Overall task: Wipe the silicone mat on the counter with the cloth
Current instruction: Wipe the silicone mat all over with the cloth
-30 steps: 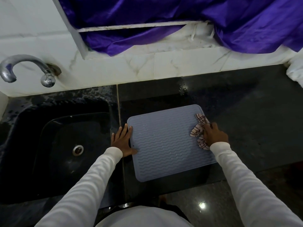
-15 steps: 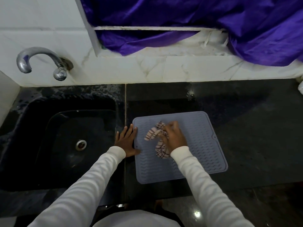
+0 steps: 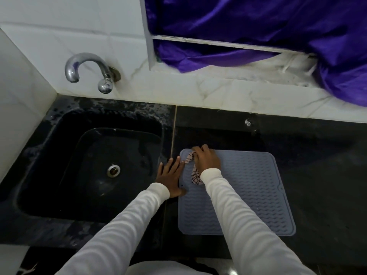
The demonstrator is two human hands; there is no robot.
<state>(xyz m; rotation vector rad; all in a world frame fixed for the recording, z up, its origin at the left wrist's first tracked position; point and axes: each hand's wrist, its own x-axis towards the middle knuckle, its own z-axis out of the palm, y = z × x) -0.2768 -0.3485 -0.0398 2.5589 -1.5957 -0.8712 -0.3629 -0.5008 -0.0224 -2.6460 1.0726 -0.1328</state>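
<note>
One grey ribbed silicone mat (image 3: 248,187), flat, checked cloth (image 3: 193,171) bunched on it

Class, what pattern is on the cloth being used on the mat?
A checked pattern, dark lines on pale fabric, on the cloth; head view.

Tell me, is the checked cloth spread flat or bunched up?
Bunched up: the checked cloth is crumpled under the right hand on the grey ribbed silicone mat.

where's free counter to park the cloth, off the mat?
Free: dark counter right of the mat, and the strip between the mat's far edge and the white wall ledge. Crowded: the mat's left edge, where the left hand lies flat beside the sink and the right hand presses the cloth.
</note>
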